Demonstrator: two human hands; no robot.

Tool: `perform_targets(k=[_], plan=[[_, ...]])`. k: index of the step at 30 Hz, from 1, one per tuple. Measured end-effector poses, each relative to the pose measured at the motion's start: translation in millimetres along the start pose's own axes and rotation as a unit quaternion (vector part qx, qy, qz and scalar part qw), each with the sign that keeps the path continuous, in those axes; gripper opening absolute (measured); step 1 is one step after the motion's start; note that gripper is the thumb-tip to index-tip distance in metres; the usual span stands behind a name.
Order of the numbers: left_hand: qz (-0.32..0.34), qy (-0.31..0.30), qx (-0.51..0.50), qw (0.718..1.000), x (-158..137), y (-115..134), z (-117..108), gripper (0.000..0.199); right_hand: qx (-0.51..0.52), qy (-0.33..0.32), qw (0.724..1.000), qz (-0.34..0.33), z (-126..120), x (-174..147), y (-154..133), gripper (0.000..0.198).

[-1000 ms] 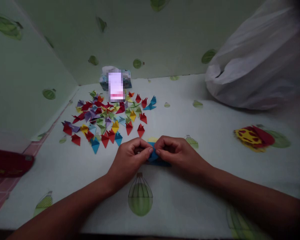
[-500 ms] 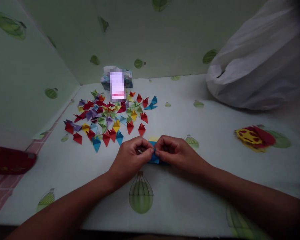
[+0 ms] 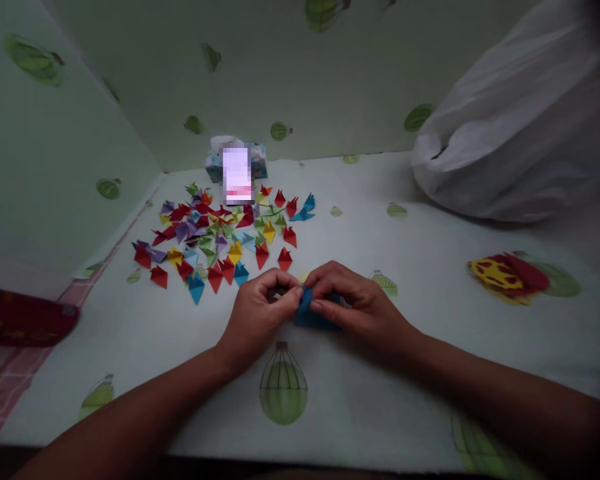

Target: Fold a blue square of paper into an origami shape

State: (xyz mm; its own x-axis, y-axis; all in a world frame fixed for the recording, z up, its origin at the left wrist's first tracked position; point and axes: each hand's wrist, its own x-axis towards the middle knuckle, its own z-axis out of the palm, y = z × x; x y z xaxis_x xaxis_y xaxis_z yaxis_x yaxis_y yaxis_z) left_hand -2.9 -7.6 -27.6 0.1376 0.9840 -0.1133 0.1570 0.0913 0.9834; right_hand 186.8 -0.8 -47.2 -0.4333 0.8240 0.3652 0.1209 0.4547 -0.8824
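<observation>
A piece of blue paper [image 3: 313, 319] lies between my two hands, low over the table; its folds are partly hidden by my fingers. My left hand [image 3: 267, 303] pinches its left side between thumb and index finger. On the right, my right hand [image 3: 353, 300] grips the same paper with thumb and fingers closed. A sliver of yellow paper [image 3: 305, 276] shows just behind the blue one. Farther back to the left spreads a pile of folded paper cranes [image 3: 225, 270] in red, yellow, green, purple and blue.
A lit phone [image 3: 237, 175] leans on a tissue box [image 3: 214, 167] behind the cranes. A large white plastic bag [image 3: 500, 147] fills the back right. Red and yellow cut-out pieces [image 3: 510, 275] lie at right. A dark red pouch [image 3: 30, 321] sits at the left edge.
My right hand's fingers have shifted up and over the blue paper, and more of the paper's lower part shows. My left hand has moved slightly up and left. The view has shifted a little.
</observation>
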Motion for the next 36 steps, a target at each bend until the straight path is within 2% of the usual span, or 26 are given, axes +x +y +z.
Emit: perform_targets(k=[4,7,13,20,29,36], plan=[[-0.006,-0.016,-0.01,1.0,-4.0,0.7,2.8,0.019,0.006,0.003,0.998,0.061,1.4,-0.2,-4.2,0.01],[0.007,-0.021,-0.009,1.0,-5.9,1.1,3.6,0.017,0.01,0.0,0.997,0.082,2.5,-0.9,-6.1,0.012],[0.034,-0.03,0.011,0.999,-6.0,1.0,2.5,0.015,-0.028,0.003,0.997,0.071,2.5,-1.9,-7.8,0.012],[-0.028,-0.055,-0.026,0.998,-2.9,-1.1,0.8,0.019,-0.072,0.002,0.997,0.024,2.7,-2.5,-6.7,0.014],[-0.01,-0.086,-0.016,0.996,-2.8,-2.4,-1.7,0.025,-0.088,0.001,0.996,0.034,2.6,-2.6,-5.9,0.014],[-0.003,-0.073,-0.001,0.997,-2.0,-1.1,0.6,0.022,-0.08,0.005,0.996,0.041,3.7,-3.2,-6.1,0.016]])
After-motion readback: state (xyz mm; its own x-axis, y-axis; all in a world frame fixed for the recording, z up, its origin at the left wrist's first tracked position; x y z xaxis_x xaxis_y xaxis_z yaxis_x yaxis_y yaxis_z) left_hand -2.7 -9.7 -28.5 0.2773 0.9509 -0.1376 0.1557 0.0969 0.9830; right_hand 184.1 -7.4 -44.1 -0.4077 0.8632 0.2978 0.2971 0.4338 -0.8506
